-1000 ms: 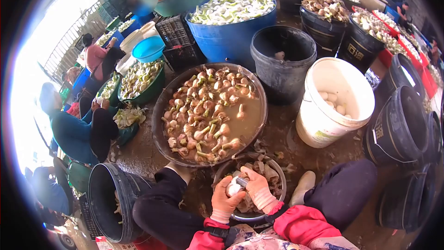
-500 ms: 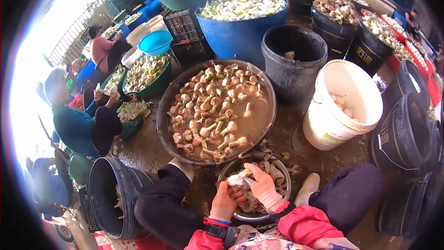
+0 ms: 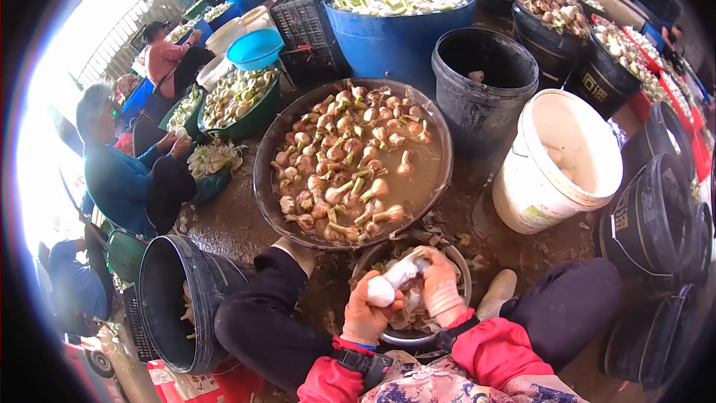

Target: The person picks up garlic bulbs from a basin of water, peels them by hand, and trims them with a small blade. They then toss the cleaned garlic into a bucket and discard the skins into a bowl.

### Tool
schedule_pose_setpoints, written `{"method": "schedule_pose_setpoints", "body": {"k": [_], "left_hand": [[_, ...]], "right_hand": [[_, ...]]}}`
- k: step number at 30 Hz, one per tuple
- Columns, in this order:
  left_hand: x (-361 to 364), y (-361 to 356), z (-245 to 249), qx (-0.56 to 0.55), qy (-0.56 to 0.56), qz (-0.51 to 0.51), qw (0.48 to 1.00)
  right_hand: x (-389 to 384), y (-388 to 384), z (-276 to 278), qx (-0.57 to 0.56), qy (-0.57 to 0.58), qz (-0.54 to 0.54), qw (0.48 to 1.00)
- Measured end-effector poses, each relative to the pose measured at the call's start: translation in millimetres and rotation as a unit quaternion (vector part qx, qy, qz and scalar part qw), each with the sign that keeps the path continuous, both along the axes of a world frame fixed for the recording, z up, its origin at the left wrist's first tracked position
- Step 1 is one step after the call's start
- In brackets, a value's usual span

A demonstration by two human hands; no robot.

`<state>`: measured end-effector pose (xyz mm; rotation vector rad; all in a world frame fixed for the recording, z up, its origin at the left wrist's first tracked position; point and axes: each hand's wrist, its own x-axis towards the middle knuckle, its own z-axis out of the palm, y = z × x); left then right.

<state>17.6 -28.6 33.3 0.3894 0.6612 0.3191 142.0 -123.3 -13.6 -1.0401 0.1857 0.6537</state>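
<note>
My left hand [image 3: 364, 315] is closed round the lower end of a white, peeled-looking garlic bulb [image 3: 381, 291]. Its thick pale stem points up and right into my right hand [image 3: 441, 283], whose fingers are closed on the stem end. Below both hands, between my legs, a metal bowl [image 3: 465, 283] holds loose brownish peelings. Just beyond it stands a wide dark basin [image 3: 262, 179] of muddy water, full of unpeeled garlic bulbs [image 3: 335, 151] with cut stems.
A white bucket [image 3: 514, 194] with pale bulbs inside and a black bucket [image 3: 477, 112] stand at the right. Another black bucket [image 3: 216, 283] tilts by my left knee. A co-worker [image 3: 123, 172] sits at the left. Behind is a blue tub [image 3: 403, 45] heaped with garlic.
The garlic bulb now shows whole and white, its stem stretched between my hands. My right hand has shifted slightly right and up, and the view has tilted a little.
</note>
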Motion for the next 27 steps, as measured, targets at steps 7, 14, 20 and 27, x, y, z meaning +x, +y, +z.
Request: {"method": "schedule_pose_setpoints", "body": {"k": [7, 14, 20, 27], "left_hand": [[-7.8, 6.7, -4.3, 0.034, -0.080, -0.060, 0.994], [-2.0, 5.6, -29.4, 0.154, 0.102, -0.043, 0.982], [-2.4, 0.9, -19.2, 0.247, 0.163, -0.120, 0.947], [4.5, 2.2, -4.5, 0.170, 0.015, -0.305, 0.937]], "right_hand": [[34.2, -27.6, -37.0, -0.397, -0.341, 0.187, 0.831], [-21.7, -6.0, 44.7, -0.187, -0.422, 0.241, 0.854], [-30.5, 0.8, 29.0, -0.296, -0.483, 0.277, 0.776], [0.7, -6.0, 7.7, -0.187, -0.170, 0.196, 0.947]]}}
